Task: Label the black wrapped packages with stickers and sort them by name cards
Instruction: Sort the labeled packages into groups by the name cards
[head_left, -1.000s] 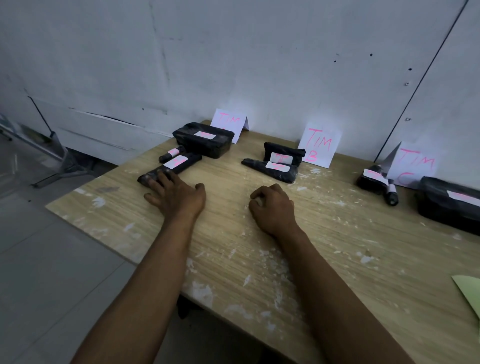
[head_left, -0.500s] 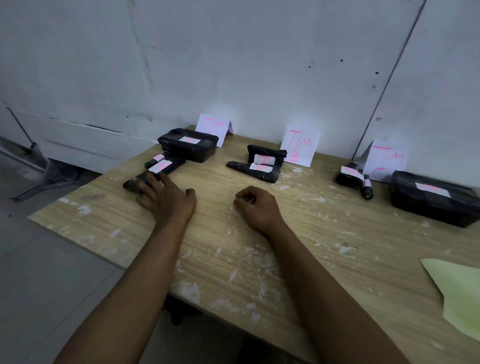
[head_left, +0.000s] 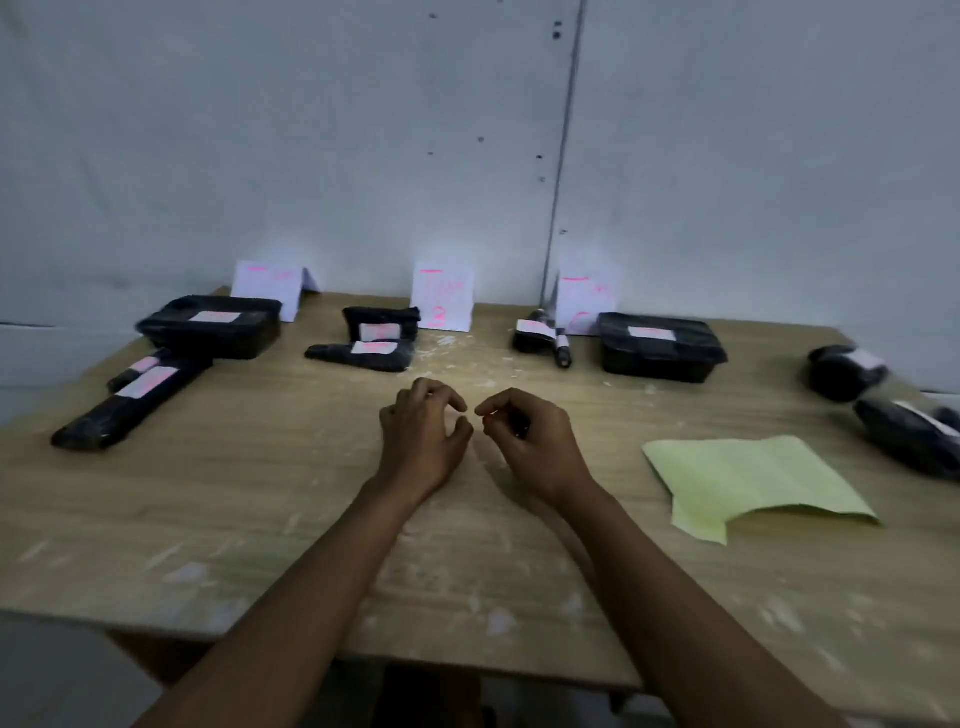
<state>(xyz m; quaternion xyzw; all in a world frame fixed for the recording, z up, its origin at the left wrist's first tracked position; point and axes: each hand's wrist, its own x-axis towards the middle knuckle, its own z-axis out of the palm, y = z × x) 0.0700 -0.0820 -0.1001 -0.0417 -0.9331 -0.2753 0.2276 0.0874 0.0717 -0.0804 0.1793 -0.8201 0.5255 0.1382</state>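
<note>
L hand (head_left: 423, 441) off long package (head_left: 127, 402) — now well apart, mid-table.

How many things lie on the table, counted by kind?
Black wrapped packages: 10
Name cards: 3
Green paper sheet: 1
Total: 14

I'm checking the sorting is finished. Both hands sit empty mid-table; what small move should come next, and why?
Probably the right hand should reach for the two black packages at the table's far right edge. They carry stickers, yet lie apart from all three name cards, seemingly unsorted.
</note>
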